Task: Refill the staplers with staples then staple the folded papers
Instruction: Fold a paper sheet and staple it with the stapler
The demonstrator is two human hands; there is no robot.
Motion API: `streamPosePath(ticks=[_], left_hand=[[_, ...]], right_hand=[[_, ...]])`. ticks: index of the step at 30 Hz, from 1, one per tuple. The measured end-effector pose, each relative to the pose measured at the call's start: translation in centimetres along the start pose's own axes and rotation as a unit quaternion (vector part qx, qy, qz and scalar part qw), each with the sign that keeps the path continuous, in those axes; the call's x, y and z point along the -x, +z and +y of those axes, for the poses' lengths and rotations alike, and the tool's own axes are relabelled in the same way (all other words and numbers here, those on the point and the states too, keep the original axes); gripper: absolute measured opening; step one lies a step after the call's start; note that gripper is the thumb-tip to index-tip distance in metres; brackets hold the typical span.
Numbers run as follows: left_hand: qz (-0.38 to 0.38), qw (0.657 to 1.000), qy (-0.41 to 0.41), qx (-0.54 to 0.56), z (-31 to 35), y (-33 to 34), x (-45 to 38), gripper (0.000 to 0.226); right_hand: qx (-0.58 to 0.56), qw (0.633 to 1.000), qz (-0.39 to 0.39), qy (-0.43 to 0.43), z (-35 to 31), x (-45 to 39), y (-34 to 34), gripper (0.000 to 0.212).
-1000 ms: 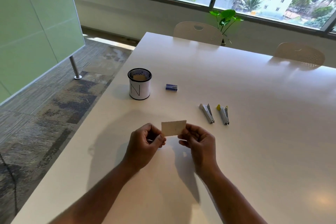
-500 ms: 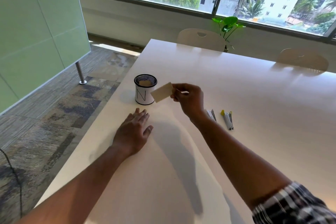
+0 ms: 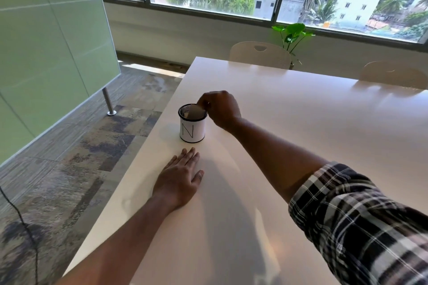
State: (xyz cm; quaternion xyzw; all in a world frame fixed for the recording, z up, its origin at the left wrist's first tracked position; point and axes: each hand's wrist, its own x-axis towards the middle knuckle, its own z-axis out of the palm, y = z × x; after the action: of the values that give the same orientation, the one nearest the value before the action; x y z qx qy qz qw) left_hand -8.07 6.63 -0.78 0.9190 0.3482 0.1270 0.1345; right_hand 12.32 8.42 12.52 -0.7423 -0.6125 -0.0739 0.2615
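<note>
Paper [image 3: 194,112] pinched by right hand [image 3: 221,109] over the cup [image 3: 192,131] could miss inside; left hand [image 3: 179,180] lay flat, empty.

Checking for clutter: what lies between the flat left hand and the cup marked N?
Nothing: in the head view only bare white table separates the left hand from the cup.

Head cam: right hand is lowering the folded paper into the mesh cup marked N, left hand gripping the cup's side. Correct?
Not quite. The left hand is not gripping the cup; it lies flat, palm down, on the table, nearer the person and clear of the cup. The rest holds: the head view shows the right hand lowering the folded paper into the cup marked N.
</note>
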Motion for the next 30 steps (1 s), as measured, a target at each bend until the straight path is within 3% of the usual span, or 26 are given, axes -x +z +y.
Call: streamPosePath(ticks=[4, 20, 25, 30], left_hand=[[0.005, 1.0, -0.002, 0.005, 0.0, -0.1, -0.1, 0.066], [0.019, 1.0, -0.005, 0.019, -0.1, -0.1, -0.1, 0.065], [0.019, 1.0, -0.004, 0.019, -0.1, -0.1, -0.1, 0.063], [0.017, 1.0, -0.005, 0.014, 0.0, -0.1, -0.1, 0.062]], right_hand=[[0.05, 0.998, -0.04, -0.024, 0.4, -0.5, 0.9, 0.026], [-0.017, 0.998, -0.027, -0.06, 0.9, 0.1, 2.5, 0.027], [-0.026, 0.997, -0.003, -0.066, 1.0, 1.5, 2.5, 0.034], [-0.05, 0.997, 0.043, -0.033, 1.4, 3.8, 2.1, 0.027]])
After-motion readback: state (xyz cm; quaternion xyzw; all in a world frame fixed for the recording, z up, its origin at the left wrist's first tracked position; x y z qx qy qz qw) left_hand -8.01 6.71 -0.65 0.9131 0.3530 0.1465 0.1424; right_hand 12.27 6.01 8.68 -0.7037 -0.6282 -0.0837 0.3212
